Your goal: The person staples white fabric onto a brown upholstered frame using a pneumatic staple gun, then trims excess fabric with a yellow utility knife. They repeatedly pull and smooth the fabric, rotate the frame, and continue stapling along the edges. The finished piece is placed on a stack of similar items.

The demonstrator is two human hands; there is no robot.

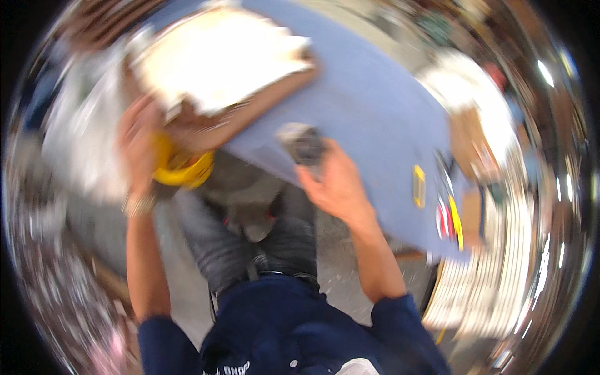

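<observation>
The whole picture is smeared by motion. My right hand [337,184] is closed on a small dark and grey block-like object [303,144], held over the near edge of the blue table; its exact kind is too blurred to tell. At the far left, a brown padded piece [269,97] with a ragged white top layer [215,56] lies on the table. Beside its near left corner is my left hand [139,140], with a band at the wrist; its fingers are too blurred to read. Under that corner shows a curved yellow object [187,172], partly hidden by this hand.
On the blue table [369,119], a yellow-handled tool [419,186] and several pliers-like tools [451,219] lie at the right. Brown cardboard [472,140] and a white bundle [469,81] stand beyond them. A stack of pale strips [484,281] is lower right; translucent plastic [87,137] hangs left.
</observation>
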